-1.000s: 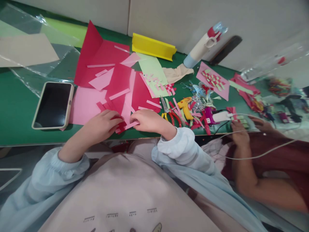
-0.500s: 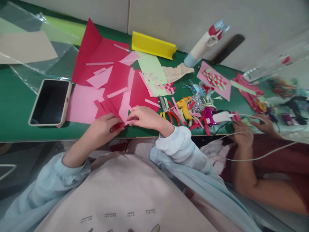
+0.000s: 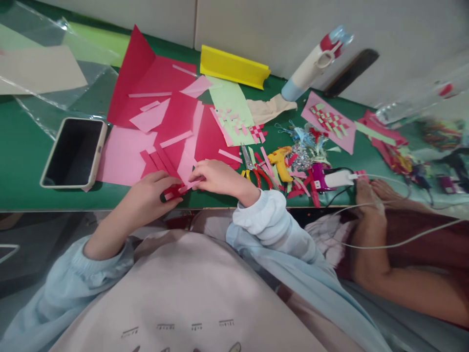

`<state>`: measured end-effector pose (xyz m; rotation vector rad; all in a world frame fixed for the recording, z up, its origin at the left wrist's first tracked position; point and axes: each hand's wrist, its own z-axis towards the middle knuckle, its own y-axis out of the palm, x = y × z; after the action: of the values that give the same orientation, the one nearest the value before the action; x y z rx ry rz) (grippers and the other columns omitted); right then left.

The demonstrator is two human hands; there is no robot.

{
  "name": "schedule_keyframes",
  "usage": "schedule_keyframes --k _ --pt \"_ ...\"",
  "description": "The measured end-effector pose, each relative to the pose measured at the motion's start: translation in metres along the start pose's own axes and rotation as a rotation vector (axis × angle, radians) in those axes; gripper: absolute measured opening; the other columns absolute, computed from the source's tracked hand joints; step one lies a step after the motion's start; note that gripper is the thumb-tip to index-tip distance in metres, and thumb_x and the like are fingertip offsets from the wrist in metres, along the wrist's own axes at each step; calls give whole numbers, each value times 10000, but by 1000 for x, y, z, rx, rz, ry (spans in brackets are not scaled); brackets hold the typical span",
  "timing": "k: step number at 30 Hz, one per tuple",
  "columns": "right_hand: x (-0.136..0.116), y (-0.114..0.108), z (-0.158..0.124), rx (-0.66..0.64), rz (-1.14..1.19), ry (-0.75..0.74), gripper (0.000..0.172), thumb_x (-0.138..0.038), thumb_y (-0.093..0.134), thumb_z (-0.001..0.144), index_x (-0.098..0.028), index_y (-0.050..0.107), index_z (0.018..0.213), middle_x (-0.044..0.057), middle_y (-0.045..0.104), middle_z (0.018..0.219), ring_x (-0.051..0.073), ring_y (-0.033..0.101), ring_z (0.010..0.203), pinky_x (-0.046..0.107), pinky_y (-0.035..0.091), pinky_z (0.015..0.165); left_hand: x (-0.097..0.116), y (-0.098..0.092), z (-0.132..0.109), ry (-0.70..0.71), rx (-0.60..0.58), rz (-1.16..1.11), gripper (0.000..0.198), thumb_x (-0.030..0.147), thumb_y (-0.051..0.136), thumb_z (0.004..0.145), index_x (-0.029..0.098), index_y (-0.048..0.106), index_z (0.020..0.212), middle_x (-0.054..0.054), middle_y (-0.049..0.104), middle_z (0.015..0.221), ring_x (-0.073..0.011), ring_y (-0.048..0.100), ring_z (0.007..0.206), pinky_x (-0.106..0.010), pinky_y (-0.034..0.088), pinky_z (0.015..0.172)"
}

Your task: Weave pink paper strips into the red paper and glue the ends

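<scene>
- The clearest change is at the left hand [image 3: 152, 196], just left of the lower middle of the frame: a second ago its fingers lay bunched over the red slit paper [image 3: 158, 160], and now the thumb shows below them, with a gap in which red and pink bits are visible.
- The left fingers are curled in a loose ring around the near ends of that paper, steadying it at the bench [image 3: 22, 164] edge.
- The right hand [image 3: 224, 180], lower middle of the frame, now reaches out with fingertips pointing left; its fingers are pinched narrow on a pink paper strip [image 3: 192, 185].
- The strip lies between the two hands, slanting down to the left, its far end at the red slit ends.
- The opened left grip probably gives the strip room among the red ends; whether it passes over or under them is hidden.
- The strip looks unsecured to me, since both hands are engaged with it and the paper.
- The phone [image 3: 73, 154] at left, the yellow glue gun [image 3: 280, 162] right of centre and the woven pink-and-green piece [image 3: 330, 122] at upper right stay put, apart from a slight shift of the whole view.
- At the right edge, a co-worker's hand [image 3: 370, 199] now covers the green piece that showed there a second ago.
</scene>
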<state>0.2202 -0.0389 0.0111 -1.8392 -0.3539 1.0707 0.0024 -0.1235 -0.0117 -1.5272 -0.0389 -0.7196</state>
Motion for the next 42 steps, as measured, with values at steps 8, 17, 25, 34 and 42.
schedule_keyframes --k 8,17,25,34,42 --pt "5 5 -1 54 52 -5 196 -237 664 900 -132 760 1035 68 686 934 154 581 865 251 351 727 -12 -2 -15 4 23 17 254 390 577 897 202 634 1058 -89 635 950 -246 619 890 -385 530 790" --pt "6 8 1 87 28 3 181 -206 646 899 -140 755 1027 71 672 946 174 574 929 259 354 772 -8 -1 -13 -11 83 7 250 413 564 908 203 632 1023 -93 661 942 -250 628 892 -392 529 799" --pt "2 7 0 82 -6 8 205 -203 617 900 -144 753 1043 78 681 952 177 579 919 270 359 758 11 12 0 17 155 97 255 393 571 924 184 621 1061 -116 645 1014 -264 615 956 -386 517 849" --pt "0 11 -2 93 -7 33 223 -214 626 874 -151 751 1048 78 723 1002 192 618 956 278 388 778 6 26 1 -28 179 146 239 369 572 922 164 648 1020 -122 653 996 -274 629 935 -376 518 791" --pt "5 0 -8 72 9 56 310 -137 687 792 -157 740 1096 89 747 1037 215 665 980 289 447 786 4 29 3 -18 206 139 214 347 591 909 159 662 983 -110 659 960 -263 626 902 -366 517 787"
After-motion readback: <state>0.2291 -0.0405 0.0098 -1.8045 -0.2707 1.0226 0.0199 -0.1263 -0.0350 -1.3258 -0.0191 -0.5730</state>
